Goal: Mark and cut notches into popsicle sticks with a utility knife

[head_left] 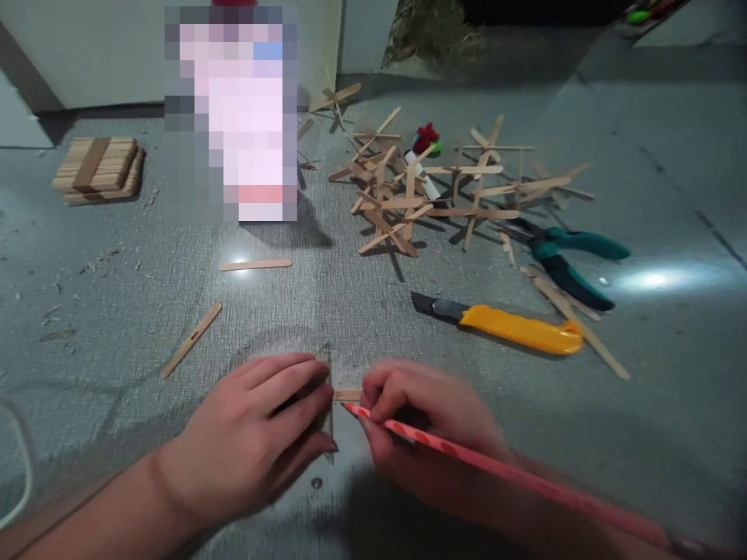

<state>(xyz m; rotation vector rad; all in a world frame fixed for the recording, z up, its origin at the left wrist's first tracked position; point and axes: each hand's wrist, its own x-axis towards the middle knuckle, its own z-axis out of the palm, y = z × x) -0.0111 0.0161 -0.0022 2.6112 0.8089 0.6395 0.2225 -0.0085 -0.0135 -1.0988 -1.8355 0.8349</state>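
Note:
My right hand [426,428] is closed round a pink pencil [496,459] with red spots. The pencil's tip rests beside a short visible length of a wooden craft stick [346,395] with small marks on it. My left hand [262,428] presses down a clear ruler [327,451], whose edge crosses the stick; most of the ruler is hidden under the fingers. The right fingers touch the stick's other end. Ahead of my right hand lies a yellow utility knife [519,328] with its dark blade pointing left.
Two loose craft sticks, one flat [257,265] and one slanted [192,340], lie ahead of my left hand. A banded stick bundle [96,167] sits far left. Glued stick shapes [385,194], a white marker [425,177] and green-handled pliers [560,257] spread across the right. A blurred object [250,117] stands behind.

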